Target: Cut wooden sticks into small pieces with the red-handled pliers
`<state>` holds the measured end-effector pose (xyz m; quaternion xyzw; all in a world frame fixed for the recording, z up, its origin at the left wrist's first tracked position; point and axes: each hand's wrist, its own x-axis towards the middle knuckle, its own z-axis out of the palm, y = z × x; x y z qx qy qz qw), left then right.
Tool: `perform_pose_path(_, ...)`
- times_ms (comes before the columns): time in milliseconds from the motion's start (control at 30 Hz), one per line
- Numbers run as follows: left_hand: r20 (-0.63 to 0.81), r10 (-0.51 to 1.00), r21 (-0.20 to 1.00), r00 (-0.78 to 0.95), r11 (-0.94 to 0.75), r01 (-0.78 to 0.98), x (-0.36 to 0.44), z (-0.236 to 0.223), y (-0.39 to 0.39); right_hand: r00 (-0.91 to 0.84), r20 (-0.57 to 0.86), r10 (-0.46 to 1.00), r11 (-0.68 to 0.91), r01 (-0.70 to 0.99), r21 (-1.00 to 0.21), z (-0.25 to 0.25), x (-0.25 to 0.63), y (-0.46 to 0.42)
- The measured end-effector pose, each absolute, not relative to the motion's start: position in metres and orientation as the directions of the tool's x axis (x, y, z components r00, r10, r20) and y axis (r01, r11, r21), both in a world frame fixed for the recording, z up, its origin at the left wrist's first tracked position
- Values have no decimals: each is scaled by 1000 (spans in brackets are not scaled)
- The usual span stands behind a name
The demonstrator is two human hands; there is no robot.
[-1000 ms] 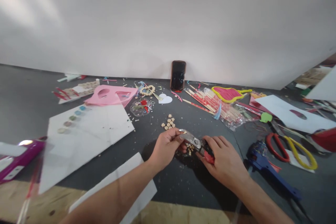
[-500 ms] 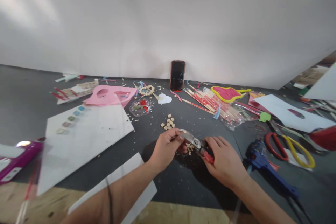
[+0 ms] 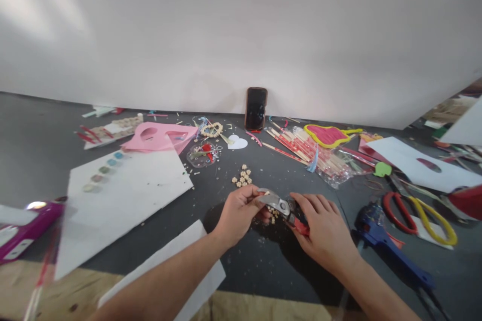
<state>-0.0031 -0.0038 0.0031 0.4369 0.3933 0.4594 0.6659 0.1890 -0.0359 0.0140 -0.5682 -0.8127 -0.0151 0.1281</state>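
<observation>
At the far left of the dark tabletop (image 3: 256,266), from where I stand, a purple tool (image 3: 32,230) lies beside a white board (image 3: 131,200) with a row of coloured discs (image 3: 103,170) on it. A pink sheet (image 3: 160,144) with cut-out holes overlaps the board's far edge, and a white strip (image 3: 190,236) runs beneath the left forearm.

Next comes the left hand (image 3: 237,214), thumb and fingers pinched together at the tip of a metal cutter (image 3: 277,203); they seem to grasp a small pale piece (image 3: 266,193), which sits at the cutter's blades, though most of it is hidden. Just beyond lies a small heap of flower-shaped beads (image 3: 243,176), and loose pale bits (image 3: 274,216) show below the cutter.

The right hand (image 3: 324,230) is wrapped round the cutter's red handles. To my eye the step in hand is nipping that piece; whether the blades have bitten through, I can't tell. The next move calls for a firm squeeze from the right, with the left fingertips kept clear of the edges.

Farther right rest a blue glue gun (image 3: 393,251) and scissors (image 3: 400,213) with one red loop and one yellow.
</observation>
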Motion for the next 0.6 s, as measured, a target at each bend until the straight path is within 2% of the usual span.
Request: perform_pose_path(600,-126,948,946,291,203,-252,-3,2,-6,-365,179,914,399,890,-221,16,189,-37)
